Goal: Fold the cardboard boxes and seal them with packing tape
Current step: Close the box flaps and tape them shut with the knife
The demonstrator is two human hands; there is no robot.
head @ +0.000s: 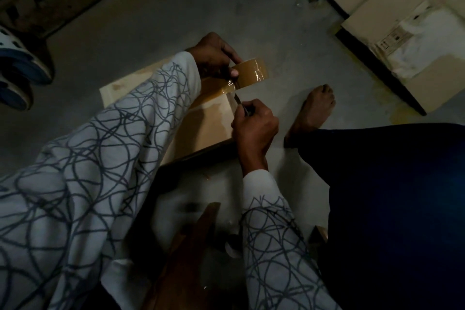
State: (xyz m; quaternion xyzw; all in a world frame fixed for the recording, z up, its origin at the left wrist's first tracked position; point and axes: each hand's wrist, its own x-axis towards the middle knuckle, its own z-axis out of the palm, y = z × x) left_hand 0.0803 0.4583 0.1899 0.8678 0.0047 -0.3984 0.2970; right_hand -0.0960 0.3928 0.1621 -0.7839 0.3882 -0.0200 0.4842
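Tape roll (251,71): light, sticky; my left hand (214,55) pinches it over the box's (206,123) far edge. My right hand (254,126) grips a small blade (237,100). Strip (226,90) likely flimsy, so keep it taut.

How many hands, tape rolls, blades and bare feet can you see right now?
Hands: 2, left hand and right hand
Tape roll: 1
Blade: 1
Bare foot: 1
Total: 5
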